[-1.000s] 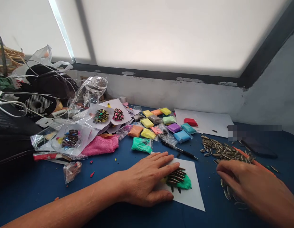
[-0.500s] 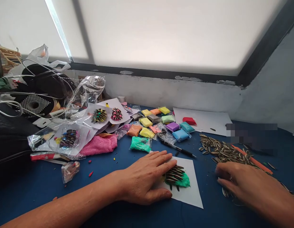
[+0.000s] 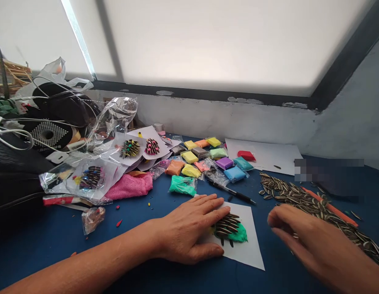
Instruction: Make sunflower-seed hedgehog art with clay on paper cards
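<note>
My left hand (image 3: 194, 230) lies flat with its fingers stretched out, over the left part of a white paper sheet (image 3: 252, 255). Beside its fingertips is a green clay shape (image 3: 241, 233) on that sheet, with rows of striped sunflower seeds (image 3: 228, 225) set in it. Two seeds stick out below the shape. To the right of the sheet, my right hand (image 3: 306, 241) hovers with curled fingers and thumb drawn close together; whatever they hold is hidden. It is in front of a heap of loose sunflower seeds (image 3: 299, 195).
A black pen (image 3: 232, 192) lies behind the sheet. Several coloured clay packets, including an opened green one (image 3: 182, 185), are further back. Finished seed pictures (image 3: 131, 148), a pink cloth (image 3: 131, 185) and plastic bags are at left. An orange stick (image 3: 330, 207) rests among the seeds.
My right hand has moved a little left, away from the seed heap toward the paper. My left hand stays on the sheet. The view has shifted slightly.
</note>
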{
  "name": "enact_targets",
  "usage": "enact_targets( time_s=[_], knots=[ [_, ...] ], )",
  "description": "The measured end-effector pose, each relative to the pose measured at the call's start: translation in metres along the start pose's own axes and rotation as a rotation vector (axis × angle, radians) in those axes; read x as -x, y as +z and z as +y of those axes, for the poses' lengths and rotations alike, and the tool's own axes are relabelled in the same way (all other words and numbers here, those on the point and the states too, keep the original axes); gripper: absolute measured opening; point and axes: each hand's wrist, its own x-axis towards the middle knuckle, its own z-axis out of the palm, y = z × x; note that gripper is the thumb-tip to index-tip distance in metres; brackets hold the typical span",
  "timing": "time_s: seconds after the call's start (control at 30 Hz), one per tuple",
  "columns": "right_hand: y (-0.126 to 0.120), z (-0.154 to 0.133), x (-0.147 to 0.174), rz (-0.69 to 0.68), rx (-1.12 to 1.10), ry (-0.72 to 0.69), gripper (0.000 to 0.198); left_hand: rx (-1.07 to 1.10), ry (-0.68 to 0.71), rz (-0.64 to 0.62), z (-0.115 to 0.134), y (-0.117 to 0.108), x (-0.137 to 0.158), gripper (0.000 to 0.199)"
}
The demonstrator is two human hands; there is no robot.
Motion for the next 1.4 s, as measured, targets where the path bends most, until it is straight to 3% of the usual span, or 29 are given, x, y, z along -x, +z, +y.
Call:
enact_targets(
  time_s=[0.1, 0.3, 0.4, 0.67, 0.93, 1.17, 1.4],
  knots=[
    [0.008, -0.01, -0.002, -0.118, -0.032, -0.075, 0.019, -0.002, -0.005, 0.0, 0.0, 0.0, -0.001, 0.08],
    [0.025, -0.002, -0.001, -0.202, -0.028, 0.005, 0.011, 0.007, -0.011, -0.008, 0.001, -0.002, -0.001, 0.08],
    [0.025, 0.006, 0.001, -0.254, -0.007, 0.026, 0.016, 0.013, -0.001, 0.004, 0.001, -0.001, 0.0, 0.079],
    [0.012, -0.014, 0.0, -0.108, -0.107, 0.018, 0.019, 0.025, 0.007, 0.017, 0.001, 0.0, -0.001, 0.079],
    [0.016, -0.025, -0.002, -0.102, -0.299, 0.008, 0.02, 0.042, 0.013, 0.036, 0.0, 0.0, 0.0, 0.077],
    [0.018, -0.034, -0.005, -0.128, -0.418, 0.147, 0.02, 0.026, 0.013, 0.027, 0.0, -0.001, 0.0, 0.079],
    [0.02, -0.037, -0.004, -0.085, -0.401, 0.149, 0.019, 0.036, 0.019, 0.038, -0.001, 0.001, 0.0, 0.079]
  ],
)
